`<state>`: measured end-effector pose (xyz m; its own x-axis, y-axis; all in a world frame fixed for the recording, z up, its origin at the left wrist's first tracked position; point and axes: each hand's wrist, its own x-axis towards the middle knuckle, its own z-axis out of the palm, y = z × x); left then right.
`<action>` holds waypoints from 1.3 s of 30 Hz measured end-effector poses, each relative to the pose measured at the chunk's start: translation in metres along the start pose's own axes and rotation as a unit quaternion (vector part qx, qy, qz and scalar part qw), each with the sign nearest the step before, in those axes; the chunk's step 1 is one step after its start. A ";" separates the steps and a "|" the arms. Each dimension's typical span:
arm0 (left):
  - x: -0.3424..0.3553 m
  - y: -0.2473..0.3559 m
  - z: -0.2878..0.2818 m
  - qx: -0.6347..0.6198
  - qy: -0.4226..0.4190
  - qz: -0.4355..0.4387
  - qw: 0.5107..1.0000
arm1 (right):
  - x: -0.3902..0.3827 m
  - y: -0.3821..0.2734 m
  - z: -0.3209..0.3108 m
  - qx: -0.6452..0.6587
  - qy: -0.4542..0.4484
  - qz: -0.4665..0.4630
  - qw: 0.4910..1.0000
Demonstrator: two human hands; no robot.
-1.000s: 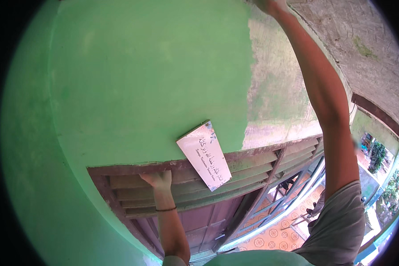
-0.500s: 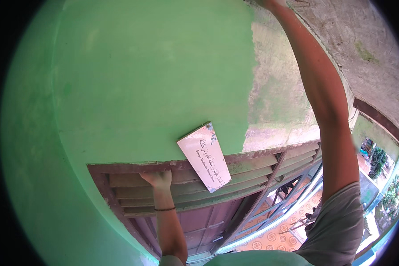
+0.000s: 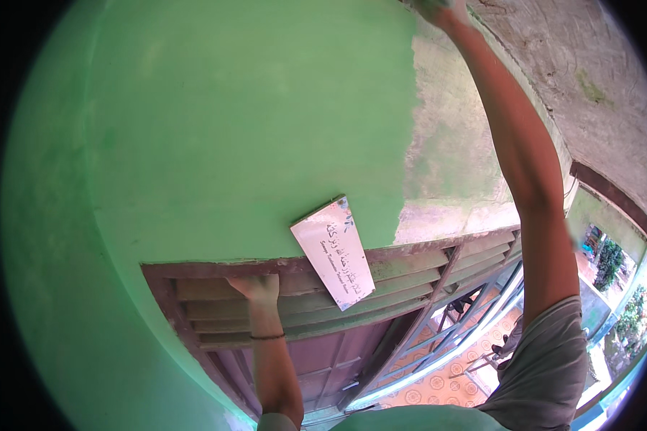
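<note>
Green wall, right strip unpainted

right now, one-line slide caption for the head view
Left hand grips a louvred vent while the raised right hand reaches the green wall's unpainted edge.

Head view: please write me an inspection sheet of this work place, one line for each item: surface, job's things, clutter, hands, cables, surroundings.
Surface: green wall, fresh green up to a ragged edge; beside it a pale, patchy unpainted strip.
Job's things: tool in the raised hand is cut off by the picture edge, cannot tell what it is.
Clutter: white sign plate hangs tilted above the frame.
Hands: left hand grips the louvred slats; right hand reaches up to the top of the wall, mostly out of view.
Cables: nothing seen.
Surroundings: brown door frame, patterned tiled floor below, rough ceiling, greenery outside at right.
</note>
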<state>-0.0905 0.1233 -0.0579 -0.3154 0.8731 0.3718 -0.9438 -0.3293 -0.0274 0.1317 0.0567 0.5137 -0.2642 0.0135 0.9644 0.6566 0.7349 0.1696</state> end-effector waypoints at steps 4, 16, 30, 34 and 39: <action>0.004 -0.006 -0.006 -0.010 -0.060 -0.027 0.998 | 0.005 -0.026 -0.020 -0.081 -0.024 0.167 0.982; 0.002 0.004 -0.009 0.009 -0.003 0.007 1.000 | -0.009 0.007 0.003 -0.235 0.008 -0.063 0.970; 0.006 -0.008 -0.003 0.005 -0.011 -0.010 1.000 | 0.017 -0.008 -0.012 -0.187 0.001 0.018 0.982; 0.004 -0.002 -0.006 0.013 -0.031 0.015 0.999 | -0.010 -0.004 0.005 -0.337 0.009 -0.112 0.935; 0.005 0.000 -0.014 0.009 -0.060 0.023 0.998 | 0.007 -0.030 0.005 -0.323 -0.030 -0.009 0.946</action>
<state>-0.0934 0.1325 -0.0694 -0.3424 0.8079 0.4797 -0.9266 -0.3750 -0.0299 0.1063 0.0377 0.5148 -0.3055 0.0573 0.9505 0.9415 0.1676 0.2925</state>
